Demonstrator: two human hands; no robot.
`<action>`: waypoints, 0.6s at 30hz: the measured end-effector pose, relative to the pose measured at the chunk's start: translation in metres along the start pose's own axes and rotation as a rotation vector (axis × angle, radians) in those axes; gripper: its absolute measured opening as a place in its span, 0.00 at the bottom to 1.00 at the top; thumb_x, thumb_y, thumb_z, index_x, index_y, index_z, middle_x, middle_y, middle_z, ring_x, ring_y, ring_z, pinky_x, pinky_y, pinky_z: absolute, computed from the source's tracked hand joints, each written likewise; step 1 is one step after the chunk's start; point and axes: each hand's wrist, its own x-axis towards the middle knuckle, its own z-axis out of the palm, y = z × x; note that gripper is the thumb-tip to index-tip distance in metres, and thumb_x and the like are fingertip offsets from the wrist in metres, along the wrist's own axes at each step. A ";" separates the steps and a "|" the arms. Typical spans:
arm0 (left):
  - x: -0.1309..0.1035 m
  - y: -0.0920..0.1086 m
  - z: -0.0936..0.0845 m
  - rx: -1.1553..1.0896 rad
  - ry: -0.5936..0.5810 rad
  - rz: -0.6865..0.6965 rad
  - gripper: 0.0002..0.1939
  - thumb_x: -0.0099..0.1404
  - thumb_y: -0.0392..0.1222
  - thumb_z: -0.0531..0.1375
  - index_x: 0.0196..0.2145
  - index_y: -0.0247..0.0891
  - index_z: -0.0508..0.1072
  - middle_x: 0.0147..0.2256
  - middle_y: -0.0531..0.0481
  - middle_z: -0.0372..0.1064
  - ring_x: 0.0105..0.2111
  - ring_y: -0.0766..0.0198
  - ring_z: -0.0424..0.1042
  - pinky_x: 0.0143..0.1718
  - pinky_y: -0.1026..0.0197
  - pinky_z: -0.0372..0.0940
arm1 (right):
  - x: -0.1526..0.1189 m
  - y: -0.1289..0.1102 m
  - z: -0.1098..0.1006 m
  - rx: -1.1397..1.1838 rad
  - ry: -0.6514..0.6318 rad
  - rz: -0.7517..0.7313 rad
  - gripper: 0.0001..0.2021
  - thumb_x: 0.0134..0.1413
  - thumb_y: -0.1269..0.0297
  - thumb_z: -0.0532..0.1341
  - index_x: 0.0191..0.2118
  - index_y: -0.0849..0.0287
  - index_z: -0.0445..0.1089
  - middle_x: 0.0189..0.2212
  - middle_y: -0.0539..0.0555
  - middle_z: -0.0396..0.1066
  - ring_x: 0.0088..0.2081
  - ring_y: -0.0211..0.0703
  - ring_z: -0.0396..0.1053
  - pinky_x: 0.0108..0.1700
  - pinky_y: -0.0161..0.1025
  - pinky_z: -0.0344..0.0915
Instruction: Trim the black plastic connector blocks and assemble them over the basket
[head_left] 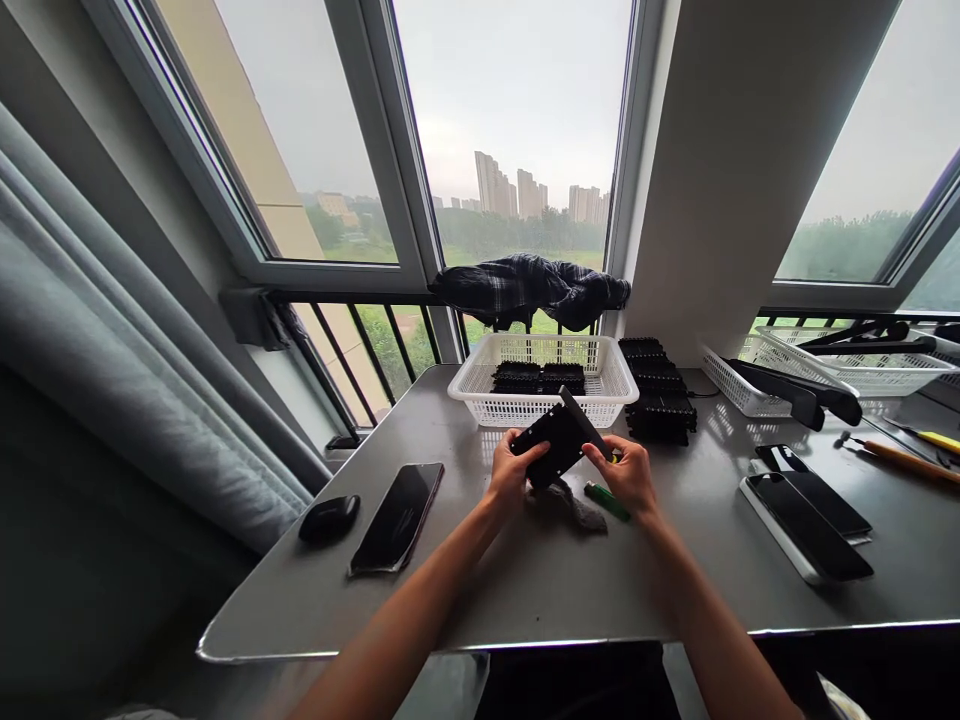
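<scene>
We've got a flat black plate up off the table, tilted, held between both hands just in front of the white basket. Our left hand grips its lower left edge, fingers curled tight around it with the thumb on top. Our right hand pinches the plate's right side, fingers closed, and a thin black strip slants up from that grip across the plate; a bit of yellow shows at the fingertips, too small to identify.

Right beneath the plate lies a crumpled grey cloth, and just beside it, near our right hand, a green lighter. Behind, the basket holds black parts in rows, and a stack of black trays stands touching its right side.

Out on the left of the grey table we see a dark phone and a black mouse next to it. On the right lie two more phones, well apart from our hands. A plaid cloth drapes over the window rail.
</scene>
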 end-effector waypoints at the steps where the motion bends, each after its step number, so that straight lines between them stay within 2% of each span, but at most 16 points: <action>1: 0.000 0.000 -0.001 0.051 -0.001 0.033 0.26 0.41 0.44 0.72 0.26 0.39 0.57 0.21 0.60 0.62 0.21 0.69 0.66 0.23 0.67 0.63 | 0.000 0.001 0.000 -0.003 0.012 0.005 0.21 0.54 0.45 0.59 0.29 0.60 0.75 0.24 0.52 0.72 0.25 0.41 0.65 0.28 0.36 0.59; 4: -0.003 0.002 -0.001 0.198 -0.023 0.083 0.25 0.42 0.46 0.72 0.25 0.39 0.57 0.19 0.61 0.62 0.18 0.69 0.65 0.19 0.68 0.59 | 0.001 0.003 0.000 -0.009 0.059 0.017 0.21 0.56 0.46 0.58 0.29 0.60 0.75 0.24 0.51 0.72 0.25 0.40 0.64 0.28 0.36 0.58; 6: -0.006 0.005 0.000 0.253 -0.069 0.076 0.24 0.44 0.47 0.72 0.31 0.40 0.62 0.20 0.59 0.67 0.18 0.66 0.68 0.19 0.67 0.61 | 0.001 0.003 0.000 -0.016 0.084 0.015 0.21 0.56 0.46 0.57 0.29 0.60 0.74 0.23 0.51 0.71 0.25 0.40 0.63 0.28 0.36 0.58; 8: -0.009 0.008 0.002 0.296 -0.133 0.071 0.27 0.44 0.48 0.71 0.39 0.40 0.65 0.22 0.57 0.71 0.19 0.63 0.70 0.19 0.65 0.63 | 0.001 0.003 -0.001 -0.018 0.102 0.013 0.21 0.57 0.46 0.57 0.29 0.60 0.74 0.23 0.50 0.69 0.24 0.40 0.63 0.28 0.36 0.57; 14: -0.012 0.007 0.004 0.303 -0.275 0.038 0.29 0.48 0.49 0.70 0.46 0.38 0.67 0.29 0.48 0.77 0.26 0.58 0.76 0.26 0.62 0.68 | -0.001 0.001 -0.001 0.000 0.155 0.007 0.20 0.57 0.46 0.57 0.30 0.60 0.72 0.24 0.51 0.69 0.25 0.40 0.63 0.29 0.36 0.58; 18: -0.012 0.004 0.004 0.286 -0.352 0.059 0.27 0.53 0.50 0.67 0.47 0.37 0.68 0.35 0.45 0.77 0.31 0.56 0.77 0.31 0.60 0.70 | 0.000 0.000 -0.001 0.042 0.128 -0.010 0.19 0.56 0.46 0.58 0.29 0.60 0.72 0.23 0.50 0.69 0.26 0.39 0.63 0.29 0.35 0.58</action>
